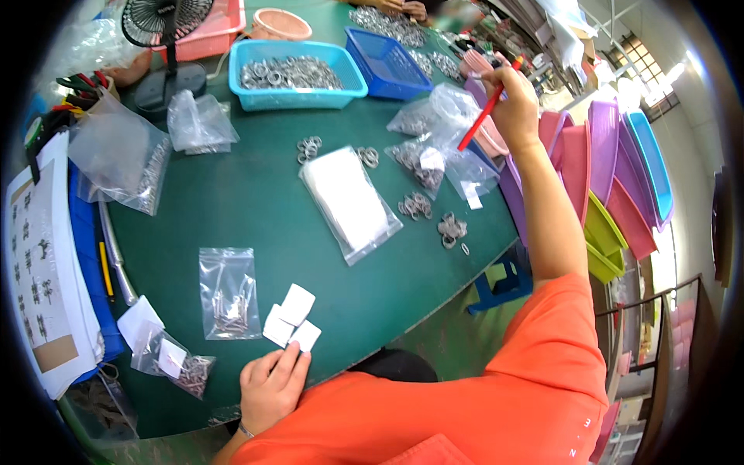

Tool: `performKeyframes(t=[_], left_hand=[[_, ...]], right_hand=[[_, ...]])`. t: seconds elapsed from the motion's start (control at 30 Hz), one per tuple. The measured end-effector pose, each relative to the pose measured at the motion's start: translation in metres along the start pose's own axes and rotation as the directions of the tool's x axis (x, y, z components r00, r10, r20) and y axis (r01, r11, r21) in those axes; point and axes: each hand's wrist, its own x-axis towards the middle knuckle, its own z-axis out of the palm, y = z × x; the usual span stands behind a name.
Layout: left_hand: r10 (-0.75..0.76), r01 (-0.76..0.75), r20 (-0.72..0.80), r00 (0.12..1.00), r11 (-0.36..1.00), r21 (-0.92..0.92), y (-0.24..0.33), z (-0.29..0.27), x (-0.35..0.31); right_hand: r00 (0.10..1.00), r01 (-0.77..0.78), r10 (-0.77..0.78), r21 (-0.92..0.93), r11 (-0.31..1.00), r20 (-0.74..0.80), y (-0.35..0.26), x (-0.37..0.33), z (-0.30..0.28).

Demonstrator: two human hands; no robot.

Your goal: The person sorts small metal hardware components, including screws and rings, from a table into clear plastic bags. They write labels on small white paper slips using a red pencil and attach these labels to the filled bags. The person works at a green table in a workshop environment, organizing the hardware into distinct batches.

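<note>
Near the table's front edge my left hand (271,386) lies low, fingers stretched out, its fingertips on one of several small white paper squares (297,304). Raised at the far right, my right hand (511,101) is closed round a red pen (482,122) that slants down to the left. Just left of the squares lies a clear zip bag of small metal screws or pins (231,310). A larger clear bag with a white stack inside (347,203) rests mid-table, with little piles of grey metal rings (415,205) beside it.
A light-blue basket of metal rings (298,77) and a dark-blue basket (387,66) stand at the back. A black fan (167,46) is at the far left. Stacked coloured bins (597,170) rise at the right. Another person's hands (403,8) show at the top.
</note>
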Motion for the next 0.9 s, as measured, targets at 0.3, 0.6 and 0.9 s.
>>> performKeyframes(t=[0.3,0.6,0.9], left_hand=[[0.006,-0.006,0.025,1.000,1.000,0.013,-0.001,0.007,0.000],[0.006,-0.006,0.008,1.000,0.999,0.045,0.001,0.006,0.004],[0.017,-0.017,-0.013,1.000,0.999,0.031,0.003,0.005,0.007]], right_hand=[[0.766,-0.607,0.592,-0.022,0.795,0.250,-0.045,-0.227,-0.074],[0.629,-0.715,0.609,0.050,0.698,0.483,-0.106,-0.283,-0.090],[0.514,-0.831,0.721,0.060,0.554,0.464,-0.097,-0.284,-0.077]])
